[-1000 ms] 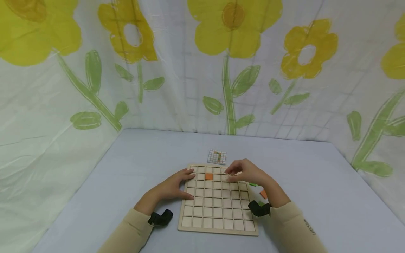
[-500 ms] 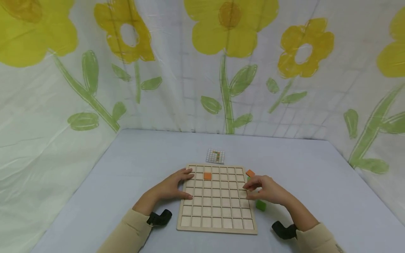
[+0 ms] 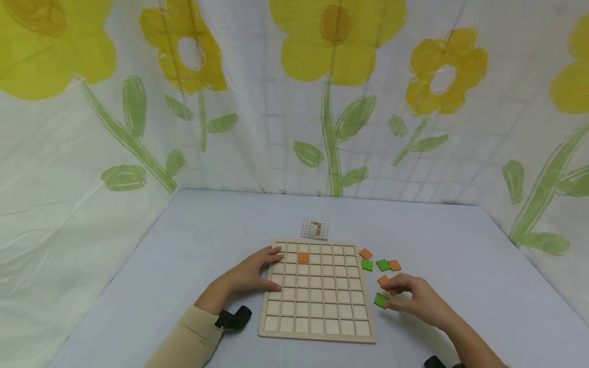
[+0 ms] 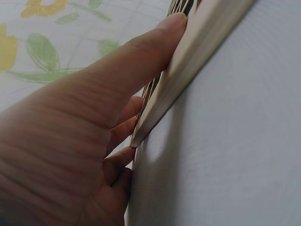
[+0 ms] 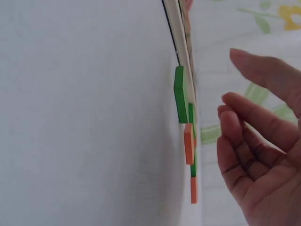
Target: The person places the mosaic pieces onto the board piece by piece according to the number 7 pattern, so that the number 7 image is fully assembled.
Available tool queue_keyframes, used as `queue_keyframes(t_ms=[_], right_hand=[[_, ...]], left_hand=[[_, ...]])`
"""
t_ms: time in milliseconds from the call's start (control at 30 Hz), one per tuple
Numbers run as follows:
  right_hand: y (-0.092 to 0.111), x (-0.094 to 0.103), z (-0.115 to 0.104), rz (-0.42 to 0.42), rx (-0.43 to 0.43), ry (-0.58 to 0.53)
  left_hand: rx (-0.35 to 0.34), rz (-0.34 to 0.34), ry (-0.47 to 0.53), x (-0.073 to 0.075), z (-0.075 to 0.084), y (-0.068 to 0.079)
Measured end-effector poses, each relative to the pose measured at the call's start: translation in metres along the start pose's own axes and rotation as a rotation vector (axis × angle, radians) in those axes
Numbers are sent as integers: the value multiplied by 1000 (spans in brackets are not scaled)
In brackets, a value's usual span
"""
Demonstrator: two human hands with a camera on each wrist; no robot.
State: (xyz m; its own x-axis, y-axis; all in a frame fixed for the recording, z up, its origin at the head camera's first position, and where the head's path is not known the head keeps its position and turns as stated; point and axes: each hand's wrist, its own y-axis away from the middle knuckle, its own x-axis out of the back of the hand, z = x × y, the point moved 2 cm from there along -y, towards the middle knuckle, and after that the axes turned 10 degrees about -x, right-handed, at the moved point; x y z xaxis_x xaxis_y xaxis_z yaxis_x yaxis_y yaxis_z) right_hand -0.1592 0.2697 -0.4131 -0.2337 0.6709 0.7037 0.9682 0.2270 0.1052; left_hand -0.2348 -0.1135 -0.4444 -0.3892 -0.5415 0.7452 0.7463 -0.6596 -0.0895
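A square wooden grid board (image 3: 317, 309) lies on the table, with one orange tile (image 3: 303, 257) set in a cell of its upper left part. My left hand (image 3: 255, 270) rests on the board's left edge, thumb and fingers spread over the frame (image 4: 162, 94). To the right of the board, my right hand (image 3: 416, 296) hovers with fingers bent, thumb apart and nothing between them. Closest to its fingertips are a green tile (image 3: 381, 300) and an orange tile (image 3: 384, 280). In the right wrist view that green tile (image 5: 180, 94) stands below the thumb side of the hand.
Further tiles lie flat beyond the right hand: an orange tile (image 3: 365, 254) and a green tile (image 3: 367, 265) by the board's edge, plus a green tile (image 3: 383, 265) touching an orange one (image 3: 394, 265). A small printed grid card (image 3: 315, 228) sits behind the board.
My right hand has withdrawn from over the board's upper right, moving right and toward me to the loose tiles, which now show. The left hand has stayed on the board's edge.
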Motion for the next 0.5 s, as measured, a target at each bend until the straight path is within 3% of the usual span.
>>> queue_keyframes(t_ms=[267,500], right_hand=[[8,-4,9,97,-60,51],[9,-13,17,67,-76,5]], left_hand=[[-16,-4,1,0,-1,0],[-6,3,8,0,0,-1]])
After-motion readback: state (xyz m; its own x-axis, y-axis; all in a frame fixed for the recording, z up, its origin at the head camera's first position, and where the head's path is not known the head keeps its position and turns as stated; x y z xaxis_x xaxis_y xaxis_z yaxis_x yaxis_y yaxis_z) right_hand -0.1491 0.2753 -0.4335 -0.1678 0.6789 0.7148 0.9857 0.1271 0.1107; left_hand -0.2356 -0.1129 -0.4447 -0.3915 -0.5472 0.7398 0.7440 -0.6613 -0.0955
